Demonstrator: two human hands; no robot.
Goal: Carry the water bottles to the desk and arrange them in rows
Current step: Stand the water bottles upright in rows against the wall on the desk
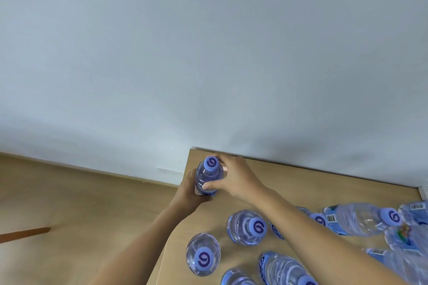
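Observation:
A clear water bottle (209, 174) with a blue cap stands near the far left corner of the wooden desk (301, 183). My left hand (188, 192) wraps its lower body from the left, and my right hand (234, 179) grips its shoulder from the right. Two more bottles stand upright closer to me, one (203, 254) at the desk's left edge and another (246, 227) to its right. Several bottles (361, 220) lie on their sides at the right. My right forearm hides part of that group.
A pale wall runs behind the desk. Wooden floor (69, 203) lies to the left, below the desk's left edge. A brown wooden strip (25, 233) shows on the floor at far left. More bottles (282, 268) crowd the near edge.

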